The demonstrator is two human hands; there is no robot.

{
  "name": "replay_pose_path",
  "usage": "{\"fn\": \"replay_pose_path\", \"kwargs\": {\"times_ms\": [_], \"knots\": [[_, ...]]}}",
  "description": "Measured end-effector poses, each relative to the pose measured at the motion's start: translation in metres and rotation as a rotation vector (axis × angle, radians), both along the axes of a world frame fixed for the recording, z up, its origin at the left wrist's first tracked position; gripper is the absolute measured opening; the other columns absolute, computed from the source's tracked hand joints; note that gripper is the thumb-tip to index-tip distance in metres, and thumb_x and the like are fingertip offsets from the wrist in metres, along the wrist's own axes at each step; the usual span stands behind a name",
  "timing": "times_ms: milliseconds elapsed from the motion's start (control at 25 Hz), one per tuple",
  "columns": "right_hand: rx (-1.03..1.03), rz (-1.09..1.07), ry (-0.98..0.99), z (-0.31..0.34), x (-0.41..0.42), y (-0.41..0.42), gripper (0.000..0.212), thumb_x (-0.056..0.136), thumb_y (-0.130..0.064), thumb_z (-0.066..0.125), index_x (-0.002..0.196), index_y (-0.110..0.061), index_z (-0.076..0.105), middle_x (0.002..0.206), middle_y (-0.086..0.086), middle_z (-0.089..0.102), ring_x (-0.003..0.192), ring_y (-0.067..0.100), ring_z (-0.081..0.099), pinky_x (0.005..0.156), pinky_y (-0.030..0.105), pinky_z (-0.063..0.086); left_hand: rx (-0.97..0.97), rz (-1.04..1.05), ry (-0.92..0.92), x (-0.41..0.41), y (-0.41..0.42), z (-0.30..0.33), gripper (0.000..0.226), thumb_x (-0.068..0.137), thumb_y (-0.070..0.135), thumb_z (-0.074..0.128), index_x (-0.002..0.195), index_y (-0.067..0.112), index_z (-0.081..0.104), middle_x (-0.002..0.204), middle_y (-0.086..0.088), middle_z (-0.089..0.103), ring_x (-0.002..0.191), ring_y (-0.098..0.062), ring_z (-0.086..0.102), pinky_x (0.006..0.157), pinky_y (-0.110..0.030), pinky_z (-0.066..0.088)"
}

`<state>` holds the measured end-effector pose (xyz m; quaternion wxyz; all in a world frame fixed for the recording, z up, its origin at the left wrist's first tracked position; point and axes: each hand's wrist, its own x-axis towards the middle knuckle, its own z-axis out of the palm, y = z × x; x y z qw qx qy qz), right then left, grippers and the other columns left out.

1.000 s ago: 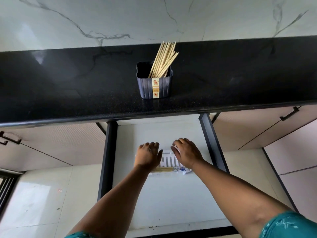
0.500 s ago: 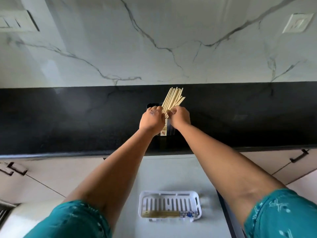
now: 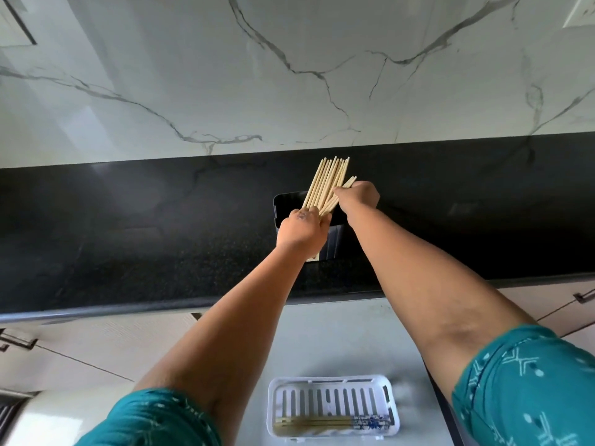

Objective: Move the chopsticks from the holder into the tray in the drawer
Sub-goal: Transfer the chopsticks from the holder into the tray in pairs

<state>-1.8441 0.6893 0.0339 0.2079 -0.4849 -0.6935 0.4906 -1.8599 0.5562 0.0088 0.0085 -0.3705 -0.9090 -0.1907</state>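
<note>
White marble with grey veining (image 3: 289,75) fills the upper part of my head view, a glossy slab wall meeting a black speckled stone countertop (image 3: 128,239) with a rounded front edge. A pale switch plate (image 3: 582,11) sits at the wall's top right corner; I can read no writing on it.

Taking the holder (image 3: 335,243) as my landmark: it is a dark, ribbed, boxy plastic tub standing on the countertop, with a small cream label (image 3: 315,257) peeking out low on its front, its print hidden by the wrist. Out of the holder rises a fan of pale, thin wooden chopsticks (image 3: 328,181), leaning toward the wall and to the right. I see the left hand (image 3: 302,231) at the holder's near rim, fingers wrapped together around the lower part of the bundle. The right hand (image 3: 357,197), just right of the holder's top, has its fingers pinched on a few sticks splayed out from the bundle's right side.

Below the holder, past the counter edge, the open drawer (image 3: 338,342) shows a smooth light grey floor. On it, well nearer to me than the holder, lies a white plastic tray (image 3: 333,381), rectangular with rounded corners and a slotted base. Along its near side lie several chopsticks with blue-patterned ends (image 3: 335,423), laid flat left to right. Teal patterned sleeves (image 3: 528,387) frame the bottom corners.
</note>
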Motion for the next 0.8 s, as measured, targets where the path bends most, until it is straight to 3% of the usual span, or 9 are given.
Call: {"fn": "replay_pose_path", "kwargs": {"times_ms": [120, 240, 360, 440, 560, 640, 720, 800], "knots": [[0.117, 0.011, -0.029, 0.010, 0.005, 0.002, 0.019, 0.084, -0.023, 0.070, 0.085, -0.005, 0.068, 0.088, 0.008, 0.069, 0.078, 0.020, 0.068, 0.054, 0.023, 0.047, -0.002, 0.007, 0.010, 0.001, -0.003, 0.000, 0.050, 0.098, 0.050, 0.029, 0.105, 0.008, 0.056, 0.108, -0.012, 0.063, 0.101, -0.030, 0.055, 0.074, -0.040, 0.048], [0.250, 0.043, -0.037, 0.033, 0.010, 0.000, 0.023, 0.087, -0.022, 0.067, 0.069, -0.010, 0.058, 0.073, 0.003, 0.061, 0.070, 0.018, 0.063, 0.048, 0.020, 0.041, 0.057, 0.022, 0.052, 0.008, -0.007, 0.008, 0.052, 0.097, 0.052, 0.031, 0.114, 0.008, 0.054, 0.114, -0.012, 0.061, 0.106, -0.030, 0.053, 0.078, -0.042, 0.048], [0.403, 0.139, -0.031, 0.064, 0.022, -0.013, 0.024, 0.091, -0.027, 0.063, 0.087, -0.004, 0.067, 0.082, 0.004, 0.063, 0.071, 0.015, 0.060, 0.059, 0.023, 0.043, 0.124, 0.022, 0.052, 0.016, -0.008, 0.027, 0.055, 0.095, 0.046, 0.044, 0.134, 0.007, 0.042, 0.132, -0.014, 0.052, 0.121, -0.031, 0.047, 0.094, -0.041, 0.045], [0.572, 0.197, 0.039, 0.091, 0.041, -0.031, 0.026, 0.092, -0.029, 0.061, 0.088, -0.004, 0.068, 0.080, 0.003, 0.061, 0.069, 0.015, 0.057, 0.060, 0.023, 0.040, 0.208, 0.026, -0.025, 0.027, -0.005, 0.047, 0.061, 0.092, 0.040, 0.052, 0.139, 0.006, 0.035, 0.137, -0.015, 0.049, 0.126, -0.031, 0.045, 0.099, -0.040, 0.042], [0.840, 0.243, 0.169, 0.127, 0.079, -0.061, 0.028, 0.091, -0.029, 0.063, 0.078, -0.004, 0.066, 0.069, 0.002, 0.060, 0.061, 0.016, 0.052, 0.056, 0.024, 0.036, 0.553, 0.133, -0.275, 0.058, 0.005, 0.079, 0.030, 0.089, 0.027, 0.053, 0.115, 0.011, 0.048, 0.109, -0.009, 0.062, 0.104, -0.030, 0.059, 0.070, -0.033, 0.047], [0.881, 0.320, 0.224, 0.143, 0.104, -0.081, 0.028, 0.088, -0.030, 0.066, 0.081, -0.003, 0.067, 0.075, 0.005, 0.068, 0.065, 0.018, 0.059, 0.058, 0.028, 0.045, 0.796, 0.217, -0.424, 0.086, 0.003, 0.096, 0.019, 0.092, 0.025, 0.046, 0.106, 0.014, 0.052, 0.089, 0.002, 0.063, 0.087, -0.020, 0.063, 0.061, -0.025, 0.044], [0.810, 0.457, 0.266, 0.149, 0.128, -0.095, 0.024, 0.085, -0.029, 0.070, 0.095, -0.007, 0.070, 0.090, 0.004, 0.072, 0.074, 0.014, 0.063, 0.067, 0.021, 0.053, 0.953, 0.238, -0.457, 0.113, -0.007, 0.105, 0.024, 0.094, 0.026, 0.044, 0.111, 0.018, 0.058, 0.082, 0.013, 0.062, 0.075, -0.001, 0.061, 0.055, -0.009, 0.043], [0.694, 0.583, 0.313, 0.138, 0.158, -0.103, 0.037, 0.087, -0.023, 0.068, 0.122, -0.013, 0.062, 0.116, 0.002, 0.065, 0.091, 0.007, 0.060, 0.077, 0.005, 0.046, 1.130, 0.246, -0.536, 0.134, -0.024, 0.107, 0.018, 0.094, 0.023, 0.047, 0.105, 0.022, 0.063, 0.082, 0.014, 0.065, 0.071, 0.004, 0.063, 0.055, -0.006, 0.044]]}}
